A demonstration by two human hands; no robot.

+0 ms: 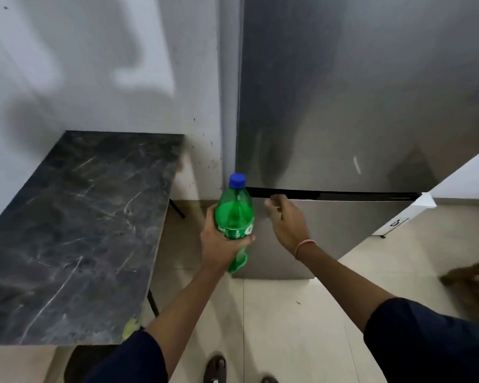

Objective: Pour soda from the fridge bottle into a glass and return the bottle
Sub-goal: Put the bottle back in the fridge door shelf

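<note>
Two large things fill the view: a steel fridge (343, 106) standing against the wall on the right, its doors closed, and a dark marble-patterned desk (75, 230) on the left with its top bare. The desk's far right corner stands close to the fridge's left side, with a strip of tiled floor (288, 327) between them. In front of the fridge's lower left corner the left hand (219, 244) wraps firmly around the middle of a green soda bottle (234, 214), held upright in the air off the desk's right edge, its blue cap (237, 180) on. The right hand (288, 217) reaches to the dark seam between the fridge doors, fingers loosely curled and holding nothing, a thin band (304, 246) on its wrist.
</note>
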